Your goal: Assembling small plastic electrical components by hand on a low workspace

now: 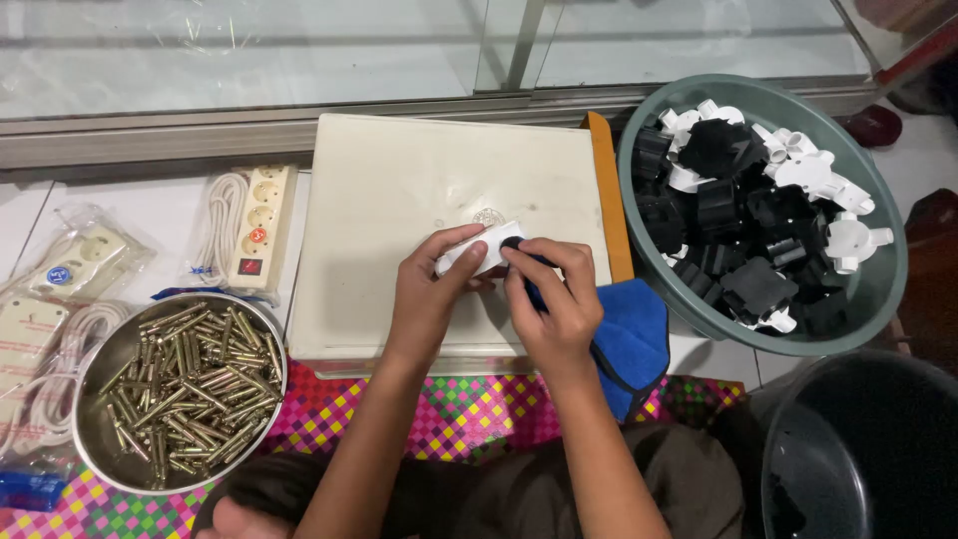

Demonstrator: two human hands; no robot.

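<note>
Head view shows the person's two hands meeting over the middle of a cream board (399, 180), just right of its centre. The left hand (424, 289) pinches a small white plastic piece (479, 250) between thumb and fingers; its long axis runs from about 8 o'clock up toward 2 o'clock, and the exposed end points at the other hand. The right hand (559, 299) has its fingertips pressed together on a small black round part (512, 243), which touches the white piece at its 2 o'clock end. So the black part lies at 3 o'clock from the left grip, and the right hand is the nearer to it. The white piece looks smooth and blocky, mostly hidden by fingers; whether the two are already joined cannot be told. At 3 o'clock from the hands sits a green basin (639, 220) heaped with black and white plastic parts; at 8 o'clock a metal bowl (92, 439) of brass pins. A blue cloth (634, 339) lies under the right wrist.
</note>
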